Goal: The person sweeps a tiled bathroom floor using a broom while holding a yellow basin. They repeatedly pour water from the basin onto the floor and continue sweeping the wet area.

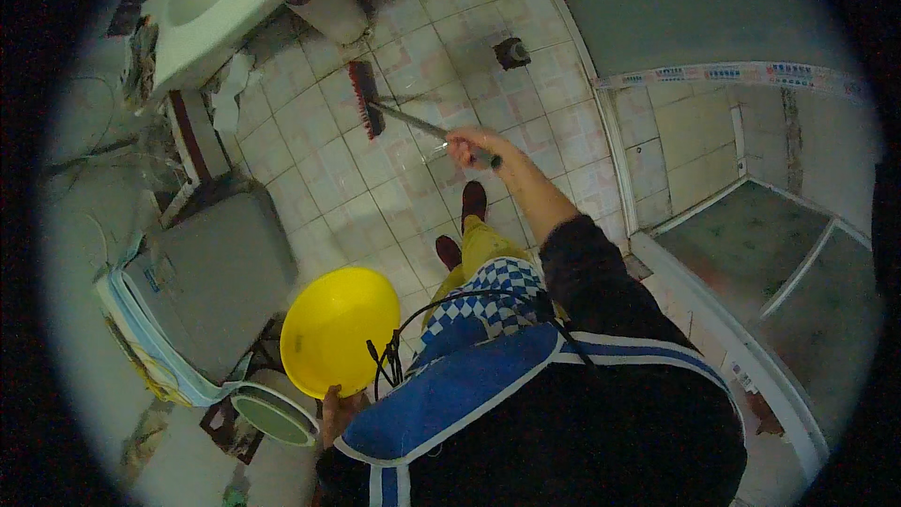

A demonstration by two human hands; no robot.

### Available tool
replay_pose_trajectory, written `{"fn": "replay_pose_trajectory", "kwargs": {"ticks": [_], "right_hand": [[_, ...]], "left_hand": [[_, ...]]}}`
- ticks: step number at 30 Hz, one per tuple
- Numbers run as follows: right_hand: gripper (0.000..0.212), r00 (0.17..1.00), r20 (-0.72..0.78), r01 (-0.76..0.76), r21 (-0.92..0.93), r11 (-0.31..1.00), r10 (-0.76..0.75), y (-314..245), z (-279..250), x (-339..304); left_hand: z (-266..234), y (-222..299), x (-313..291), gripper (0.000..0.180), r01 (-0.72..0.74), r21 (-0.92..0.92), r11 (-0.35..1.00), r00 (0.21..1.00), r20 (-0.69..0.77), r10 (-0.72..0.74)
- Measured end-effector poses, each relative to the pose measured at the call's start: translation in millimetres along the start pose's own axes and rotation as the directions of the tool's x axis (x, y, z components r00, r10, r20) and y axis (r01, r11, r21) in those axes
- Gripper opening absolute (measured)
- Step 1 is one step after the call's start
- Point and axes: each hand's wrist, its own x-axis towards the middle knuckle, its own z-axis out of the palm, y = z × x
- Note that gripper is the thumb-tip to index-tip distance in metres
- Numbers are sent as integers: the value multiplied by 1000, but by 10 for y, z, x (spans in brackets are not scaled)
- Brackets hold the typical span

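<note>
My right hand [477, 147] is wrapped round the upper end of the long handle of a floor brush [364, 99]. Its dark head with reddish bristles rests on the tiled floor, ahead of my feet. Down at my left side, my left hand [343, 409] grips the near rim of a yellow plastic basin [340, 330]. The basin is tilted so that its inside faces up; I see no objects in it. Part of the left hand is hidden behind the basin's rim and my apron.
A white washbasin [225, 0] stands at the far left above its pedestal [330, 11]. Near left are a grey lidded box [221, 272] and a pale green bucket [274, 415]. A dark floor drain [511, 53] lies ahead. A shower enclosure with a raised sill [723, 357] borders the right.
</note>
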Motion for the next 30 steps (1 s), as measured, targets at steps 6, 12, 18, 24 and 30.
{"fn": "replay_pose_trajectory", "kwargs": {"ticks": [6,12,18,24,30], "right_hand": [[25,961,-28,275,15,961,-274,-568,-514,-703],[11,836,-429,372,-17,928,-343,-340,-849,-1579],[46,845,-428,359,7,933,-322,221,-476,-1655],[45,957,-140,262,36,964,-254,592,529,-363],[18,968,252,-79,271,959,9,-50,468,1624]], "left_hand": [[241,-16,-85,39,-194,-10,981,979,53,194],[145,127,267,37,-150,-163,975,989,-18,149],[350,357,187,38,-92,5,996,986,-139,91],[458,496,67,37,-135,177,975,980,-121,158],[652,797,-4,39,-201,210,957,968,-108,226]]}}
